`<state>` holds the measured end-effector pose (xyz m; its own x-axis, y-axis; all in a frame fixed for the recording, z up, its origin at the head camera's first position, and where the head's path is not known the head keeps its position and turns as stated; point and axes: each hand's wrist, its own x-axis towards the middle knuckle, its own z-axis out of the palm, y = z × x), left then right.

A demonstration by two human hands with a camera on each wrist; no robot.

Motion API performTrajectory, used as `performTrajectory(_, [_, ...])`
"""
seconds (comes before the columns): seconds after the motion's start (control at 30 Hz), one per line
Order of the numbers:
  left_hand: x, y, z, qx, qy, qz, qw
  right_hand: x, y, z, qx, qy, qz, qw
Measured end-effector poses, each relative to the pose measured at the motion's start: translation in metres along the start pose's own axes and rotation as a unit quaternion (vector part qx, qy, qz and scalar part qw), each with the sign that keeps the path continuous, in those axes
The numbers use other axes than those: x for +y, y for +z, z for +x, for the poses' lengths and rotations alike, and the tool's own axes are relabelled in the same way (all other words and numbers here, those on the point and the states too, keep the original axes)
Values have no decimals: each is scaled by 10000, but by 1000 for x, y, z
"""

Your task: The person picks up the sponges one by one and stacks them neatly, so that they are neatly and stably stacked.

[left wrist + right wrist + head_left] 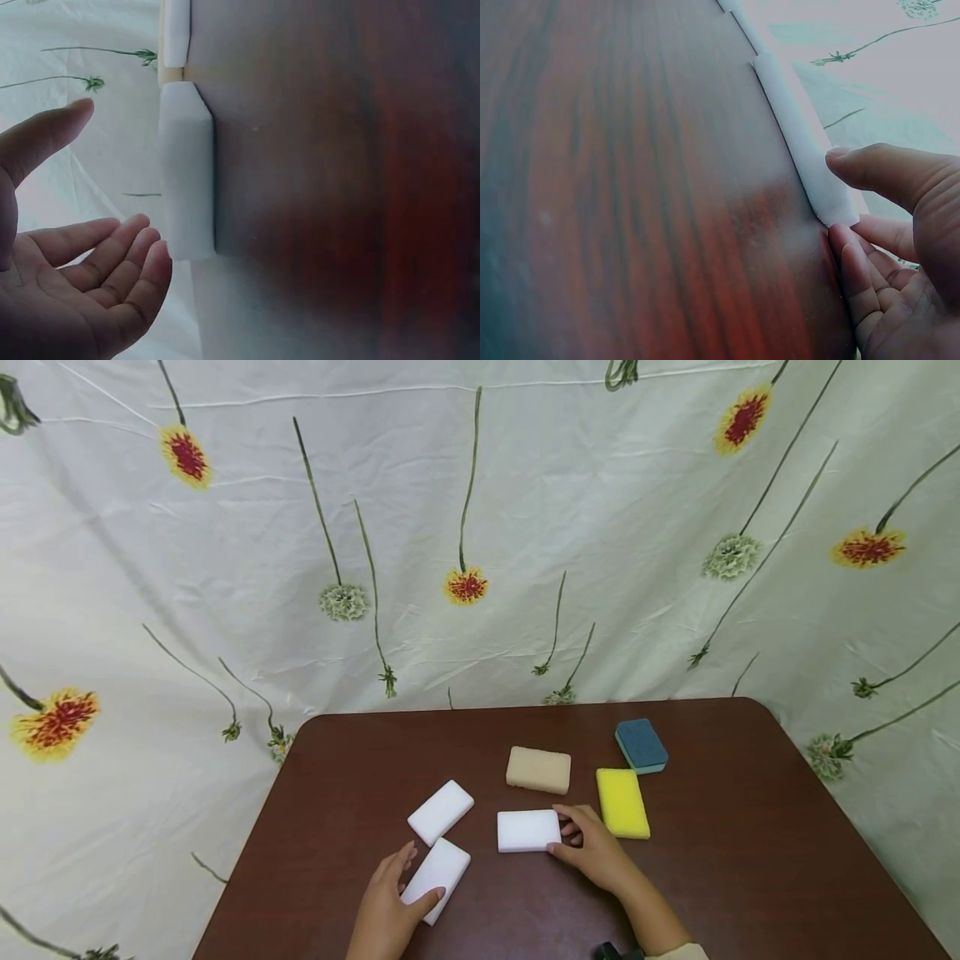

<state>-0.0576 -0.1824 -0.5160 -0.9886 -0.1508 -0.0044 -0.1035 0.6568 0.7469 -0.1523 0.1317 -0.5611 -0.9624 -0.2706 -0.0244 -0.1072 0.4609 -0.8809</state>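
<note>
Three white sponges lie on the brown table. My right hand (594, 853) holds the right end of one white sponge (527, 832) between thumb and fingers; the right wrist view shows the thumb by that sponge's (799, 135) edge and fingertips at its end. My left hand (386, 906) hovers over the nearest white sponge (438, 875), thumb spread from the fingers. In the left wrist view this hand (82, 277) is loosely spread, with a white sponge (187, 172) beyond the fingertips. The third white sponge (441, 812) lies just behind, close to the nearest one's far corner.
A beige sponge (538, 770) lies farther back on the table (360, 760). To the right are a yellow sponge (623, 803) and a blue sponge (642, 745), close together. A flowered white cloth (405, 527) hangs behind the table. Something small and black (609, 952) shows at the bottom edge.
</note>
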Motion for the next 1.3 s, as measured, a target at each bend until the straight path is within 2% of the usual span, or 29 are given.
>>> performTrajectory(0.2, [-8, 3, 0, -121, 79, 301, 9994, 0, 0, -1, -14, 37, 3, 10000])
performTrajectory(0.5, [-14, 6, 4, -373, -96, 593, 9975, 0, 0, -1, 34, 13, -26, 10000])
performTrajectory(0.73, [-15, 8, 5, -294, 135, 833, 9960, 2, 0, -1, 36, -12, -121, 9999])
performTrajectory(0.9, [-14, 7, 5, -191, 220, 840, 9960, 2, 0, -1, 15, 34, -68, 10000])
performTrajectory(1.1, [-9, 7, 10, -320, 74, 760, 9966, 3, 1, 0, 49, 66, -74, 9999])
performTrajectory(1.3, [-6, 8, 13, -300, 158, 627, 9975, 2, 2, 0, 47, 162, -72, 9998])
